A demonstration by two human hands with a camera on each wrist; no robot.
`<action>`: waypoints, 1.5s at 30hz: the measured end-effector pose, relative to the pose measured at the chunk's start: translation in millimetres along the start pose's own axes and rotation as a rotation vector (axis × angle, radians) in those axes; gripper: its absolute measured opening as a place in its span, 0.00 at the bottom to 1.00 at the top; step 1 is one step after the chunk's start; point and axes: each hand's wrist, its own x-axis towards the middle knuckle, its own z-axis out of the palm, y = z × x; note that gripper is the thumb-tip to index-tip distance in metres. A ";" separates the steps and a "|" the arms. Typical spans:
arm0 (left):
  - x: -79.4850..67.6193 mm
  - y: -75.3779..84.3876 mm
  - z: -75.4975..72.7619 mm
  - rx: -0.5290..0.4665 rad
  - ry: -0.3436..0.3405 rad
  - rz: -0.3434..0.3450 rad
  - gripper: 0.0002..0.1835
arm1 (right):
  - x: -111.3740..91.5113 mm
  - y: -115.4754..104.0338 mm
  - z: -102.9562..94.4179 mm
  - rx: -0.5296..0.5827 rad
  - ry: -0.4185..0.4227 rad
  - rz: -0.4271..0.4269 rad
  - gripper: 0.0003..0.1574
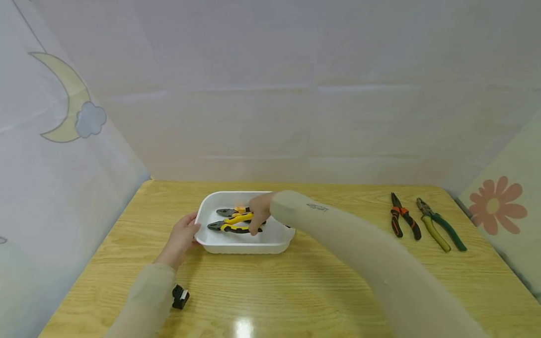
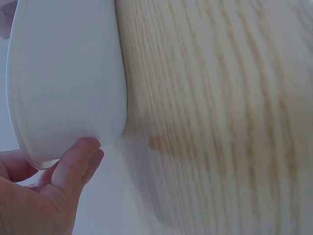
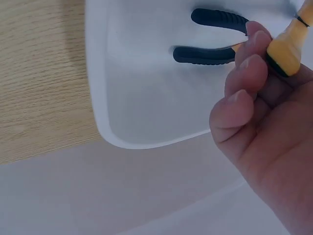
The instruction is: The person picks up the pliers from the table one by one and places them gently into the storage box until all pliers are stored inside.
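Pliers [image 1: 237,219], yellow and black: we list one pair, inside the white tray [image 1: 245,248]. Long axis runs roughly left to right in the head view; dark nose points left, handles right, slightly spread. Handles bright yellow with black inlay; metal dark grey. Right grip [image 1: 260,208]: fingers curled closed about a yellow handle, its end visible to us in the right wrist view; whether the pair touches the tray floor, we cannot tell. Left grip [image 1: 181,235]: closed on the tray's left edge, fingers against the outer wall. Just behind, also in the tray, we note an orange pair [image 1: 225,212], nose likewise left. On the table [image 1: 293,299], well apart at right: long-nose pair [image 1: 399,210] and green-handled pair [image 1: 427,209], noses away from us.
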 end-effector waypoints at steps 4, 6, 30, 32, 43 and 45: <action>0.0 0.2 -0.9 0.001 0.001 0.000 0.26 | 6.5 -1.1 1.6 -0.043 -0.014 0.036 0.27; -0.3 0.3 -1.1 0.002 0.000 0.001 0.26 | 10.7 -1.0 3.6 -0.048 -0.023 0.037 0.24; 0.5 -1.3 -1.3 0.009 0.016 -0.005 0.26 | 33.9 0.9 33.8 -0.081 -0.009 0.170 0.13; 0.5 -1.0 -1.1 0.007 0.015 -0.007 0.26 | 33.8 0.0 34.3 -0.073 -0.022 0.169 0.10; -0.6 0.6 -0.6 -0.004 0.006 0.005 0.26 | 34.4 1.6 35.6 -0.105 -0.036 0.150 0.14; -0.8 0.3 -0.9 -0.003 0.006 -0.001 0.26 | 31.8 2.9 32.7 -0.068 -0.033 0.142 0.23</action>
